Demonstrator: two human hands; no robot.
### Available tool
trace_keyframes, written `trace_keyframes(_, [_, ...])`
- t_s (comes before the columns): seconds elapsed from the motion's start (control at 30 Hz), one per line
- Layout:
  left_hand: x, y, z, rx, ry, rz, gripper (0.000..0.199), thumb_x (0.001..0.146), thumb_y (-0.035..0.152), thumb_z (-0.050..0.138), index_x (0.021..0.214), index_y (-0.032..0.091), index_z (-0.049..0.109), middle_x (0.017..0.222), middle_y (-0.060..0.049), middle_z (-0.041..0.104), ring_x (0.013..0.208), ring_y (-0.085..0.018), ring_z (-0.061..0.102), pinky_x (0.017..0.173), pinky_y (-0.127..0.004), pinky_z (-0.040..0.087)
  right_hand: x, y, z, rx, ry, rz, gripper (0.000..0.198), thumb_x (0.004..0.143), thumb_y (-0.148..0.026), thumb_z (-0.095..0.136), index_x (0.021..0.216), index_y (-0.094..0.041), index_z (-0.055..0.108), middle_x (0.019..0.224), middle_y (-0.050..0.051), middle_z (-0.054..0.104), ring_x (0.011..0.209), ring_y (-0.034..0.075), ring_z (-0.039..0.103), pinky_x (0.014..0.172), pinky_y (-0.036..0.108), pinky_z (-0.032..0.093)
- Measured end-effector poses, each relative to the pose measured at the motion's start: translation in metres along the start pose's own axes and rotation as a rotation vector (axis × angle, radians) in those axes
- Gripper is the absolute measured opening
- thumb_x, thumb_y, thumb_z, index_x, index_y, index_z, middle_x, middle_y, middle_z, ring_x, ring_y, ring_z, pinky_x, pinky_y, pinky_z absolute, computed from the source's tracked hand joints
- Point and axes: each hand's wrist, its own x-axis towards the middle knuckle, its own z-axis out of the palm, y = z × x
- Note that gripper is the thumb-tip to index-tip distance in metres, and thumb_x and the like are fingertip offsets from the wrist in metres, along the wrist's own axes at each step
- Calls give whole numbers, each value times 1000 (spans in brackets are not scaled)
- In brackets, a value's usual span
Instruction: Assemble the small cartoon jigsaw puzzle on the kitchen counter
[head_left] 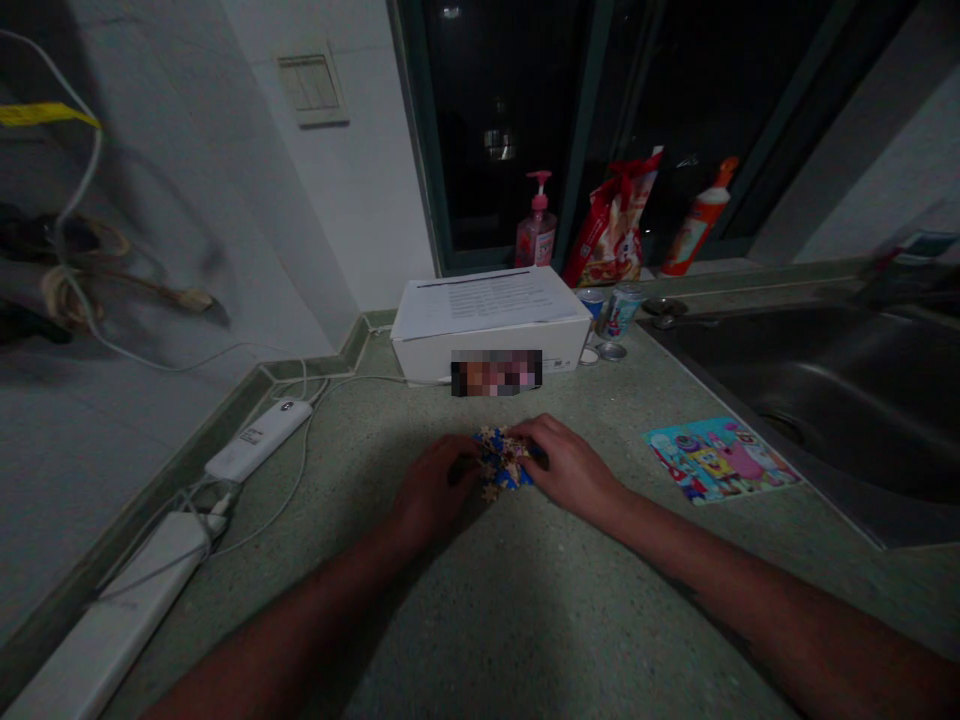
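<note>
A small heap of jigsaw puzzle pieces (493, 470), some blue and some bare brown, sits on the greenish speckled counter between my hands. My left hand (439, 485) curls against the heap's left side, thumb and fingers bent onto the pieces. From the right, my right hand (566, 465) closes its thumb and fingertips on the pieces at that edge. Exactly which pieces each hand grips is too small to make out. To the right lies a colourful cartoon picture sheet (724, 458), flat and untouched.
Behind the heap stands a white box (491, 315) with printed paper on top. Cans (621, 312) and round lids stand beside it, near the steel sink (825, 380). Power strips (259, 440) and cables run along the left wall. A pump bottle (535, 235) stands by the window.
</note>
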Motion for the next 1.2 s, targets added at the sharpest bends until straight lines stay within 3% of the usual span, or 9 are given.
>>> trace_keyframes(0.17, [0, 2, -1, -20, 19, 43, 9, 89, 16, 69, 94, 23, 70, 109, -5, 76, 100, -23, 73, 91, -40, 60, 1, -4, -4, 46, 27, -127, 25, 98, -17, 60, 122, -19, 67, 119, 13, 70, 113, 28, 67, 100, 49, 56])
trace_keyframes(0.3, [0, 2, 2, 29, 30, 87, 13, 94, 20, 66, 103, 25, 74, 103, -4, 77, 97, -24, 73, 88, -40, 60, 0, -18, -6, 65, -9, -209, 25, 102, -25, 61, 126, -20, 66, 119, 13, 72, 111, 27, 68, 95, 46, 58])
trace_keyframes(0.43, [-2, 0, 8, 73, -4, 196, 18, 97, 18, 62, 107, 23, 76, 103, -6, 76, 95, -24, 72, 86, -39, 60, -1, -28, 1, 44, -54, -168, 21, 100, -27, 65, 120, -22, 68, 113, 9, 74, 106, 25, 71, 92, 42, 58])
trace_keyframes(0.6, [-1, -1, 10, 143, 2, 212, 17, 99, 19, 62, 109, 23, 75, 102, -7, 76, 95, -25, 72, 86, -42, 60, 0, -28, 5, 11, -54, -113, 13, 98, -21, 65, 111, -21, 69, 103, 8, 74, 98, 25, 71, 87, 41, 58])
trace_keyframes(0.67, [-1, -1, 10, 166, 1, 203, 18, 97, 19, 63, 112, 23, 74, 106, -7, 76, 99, -27, 71, 90, -45, 60, 1, -26, 5, -12, -50, -131, 23, 96, -23, 68, 119, -21, 68, 117, 11, 74, 112, 28, 68, 98, 48, 56])
trace_keyframes(0.77, [0, -1, 10, 168, -7, 196, 36, 92, 20, 66, 128, 23, 66, 124, -10, 73, 115, -30, 67, 101, -53, 57, 0, -24, 5, -52, -66, -134, 60, 88, -32, 79, 143, -21, 58, 147, 17, 61, 139, 35, 55, 117, 58, 44])
trace_keyframes(0.9, [-2, -1, 9, 163, -50, 244, 57, 87, 20, 67, 143, 20, 55, 141, -16, 65, 129, -35, 62, 110, -60, 51, -1, -23, 7, -96, -127, -103, 78, 84, -33, 80, 153, -18, 50, 157, 21, 53, 147, 37, 49, 123, 62, 37])
trace_keyframes(1.07, [-5, 0, 5, 181, -99, 330, 66, 84, 25, 65, 148, 20, 50, 146, -18, 61, 135, -37, 59, 115, -61, 48, 0, -21, 5, -79, -165, -93, 68, 87, -24, 74, 151, -18, 51, 146, 16, 63, 137, 32, 58, 118, 55, 46])
trace_keyframes(1.2, [-7, 0, 6, 228, -101, 301, 67, 84, 25, 66, 149, 17, 50, 154, -20, 55, 142, -39, 53, 117, -62, 46, 0, -17, 4, -82, -159, -72, 51, 92, -19, 68, 143, -18, 58, 137, 15, 68, 127, 30, 64, 110, 52, 52])
